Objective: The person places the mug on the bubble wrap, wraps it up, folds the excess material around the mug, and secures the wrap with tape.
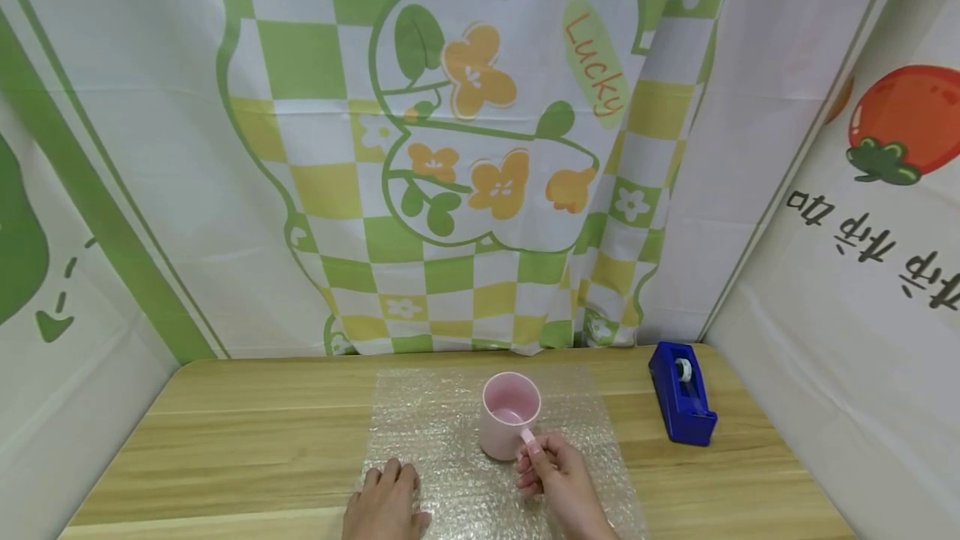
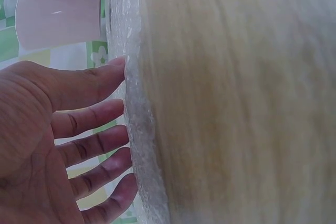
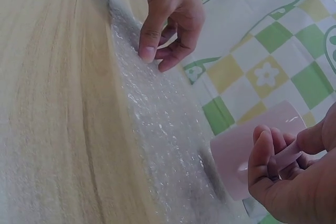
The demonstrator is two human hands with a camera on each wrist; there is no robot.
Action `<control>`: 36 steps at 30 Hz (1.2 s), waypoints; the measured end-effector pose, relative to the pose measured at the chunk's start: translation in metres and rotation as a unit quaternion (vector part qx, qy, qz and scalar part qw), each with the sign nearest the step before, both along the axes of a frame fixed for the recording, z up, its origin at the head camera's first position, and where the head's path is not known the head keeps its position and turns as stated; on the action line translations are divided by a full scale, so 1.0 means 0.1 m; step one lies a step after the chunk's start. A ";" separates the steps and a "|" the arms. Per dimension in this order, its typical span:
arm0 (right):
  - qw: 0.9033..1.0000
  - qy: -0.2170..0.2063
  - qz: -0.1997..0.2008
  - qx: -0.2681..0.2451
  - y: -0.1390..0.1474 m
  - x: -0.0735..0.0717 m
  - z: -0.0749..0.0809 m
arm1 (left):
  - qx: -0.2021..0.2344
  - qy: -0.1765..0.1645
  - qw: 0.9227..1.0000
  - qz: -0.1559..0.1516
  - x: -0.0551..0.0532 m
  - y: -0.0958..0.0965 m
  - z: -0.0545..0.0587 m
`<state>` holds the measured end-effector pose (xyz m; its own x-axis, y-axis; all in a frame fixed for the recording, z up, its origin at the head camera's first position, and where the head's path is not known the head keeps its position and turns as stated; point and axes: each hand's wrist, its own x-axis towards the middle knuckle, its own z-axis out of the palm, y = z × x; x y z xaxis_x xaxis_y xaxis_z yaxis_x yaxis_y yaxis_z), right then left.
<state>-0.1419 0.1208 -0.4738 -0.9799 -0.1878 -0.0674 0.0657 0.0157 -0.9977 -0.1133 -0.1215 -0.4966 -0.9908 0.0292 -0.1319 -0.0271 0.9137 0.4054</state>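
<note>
A pink mug [image 1: 498,432] is near the middle of a sheet of bubble wrap [image 1: 450,473] spread on the wooden table. My right hand [image 1: 558,477] grips the mug by its handle, thumb on top and fingers curled round it. In the right wrist view the mug [image 3: 236,153] looks upright, and I cannot tell whether its base touches the wrap. My left hand [image 1: 384,507] rests its fingertips on the left part of the bubble wrap. The left wrist view shows its fingers [image 2: 100,145] spread and lightly bent, holding nothing.
On the table's right side stands a blue tape dispenser [image 1: 681,394] with a roll in it. A checked green, yellow and white curtain [image 1: 450,290] hangs behind the back edge of the table [image 1: 247,432]. White printed cloth [image 1: 840,340] closes off the right side.
</note>
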 end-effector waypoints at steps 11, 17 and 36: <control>1.000 0.005 0.018 -0.010 -0.09 0.04 -0.04 | -0.001 0.008 1.000 0.004 0.01 0.00 -0.01; 1.000 0.005 0.020 -0.015 -0.12 0.04 -0.10 | 0.005 0.012 1.000 0.003 0.01 -0.01 -0.02; 0.997 -0.006 0.027 -0.067 -0.23 0.12 -0.18 | -0.003 0.049 0.999 -0.002 0.05 -0.02 -0.02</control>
